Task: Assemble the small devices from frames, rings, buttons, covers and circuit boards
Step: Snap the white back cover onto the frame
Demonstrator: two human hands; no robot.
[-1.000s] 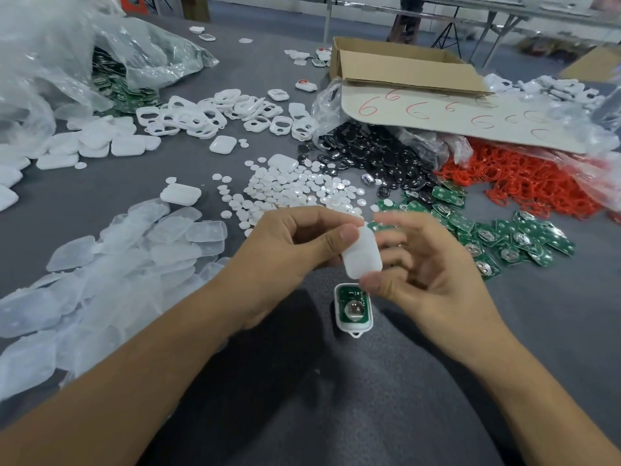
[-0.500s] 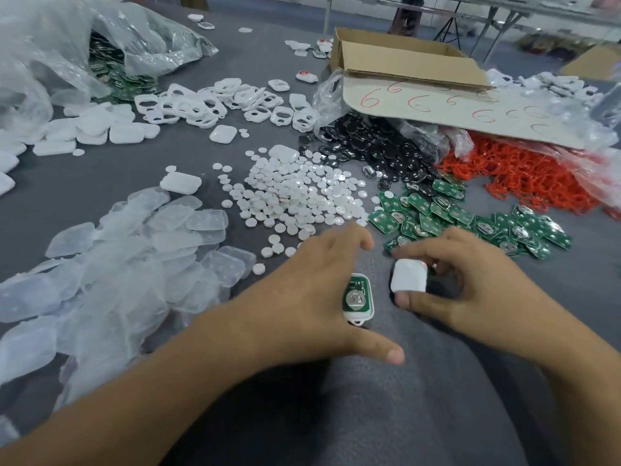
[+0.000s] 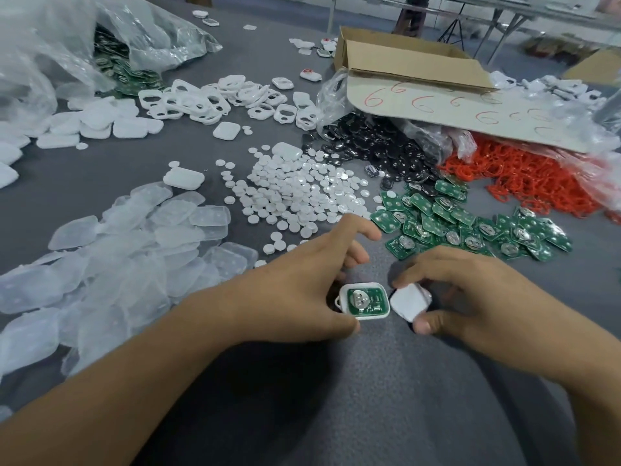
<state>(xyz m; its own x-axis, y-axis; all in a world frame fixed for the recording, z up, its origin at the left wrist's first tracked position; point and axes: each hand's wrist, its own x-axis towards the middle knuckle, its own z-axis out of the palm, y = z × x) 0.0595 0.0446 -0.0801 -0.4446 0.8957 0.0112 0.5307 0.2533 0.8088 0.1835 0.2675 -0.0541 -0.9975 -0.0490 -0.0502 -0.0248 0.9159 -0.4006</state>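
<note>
My left hand [image 3: 295, 290] pinches a white frame with a green circuit board [image 3: 364, 301] set in it, held just above the grey table. My right hand [image 3: 470, 294] pinches a white cover [image 3: 408, 302] between thumb and fingers, right beside the frame and nearly touching its right edge. The board's round metal contact faces up.
Piles lie beyond my hands: white round buttons [image 3: 295, 193], green circuit boards [image 3: 470, 227], black parts [image 3: 376, 146], red rings [image 3: 524, 176], white frames [image 3: 208, 99], white covers [image 3: 97, 126], clear covers [image 3: 111, 257]. A cardboard box [image 3: 410, 67] stands at the back. Plastic bags lie at the far left.
The frame with the board lay on the table; my left hand came down and picked it up, turning it sideways. My right hand lowered the white cover to just beside it.
</note>
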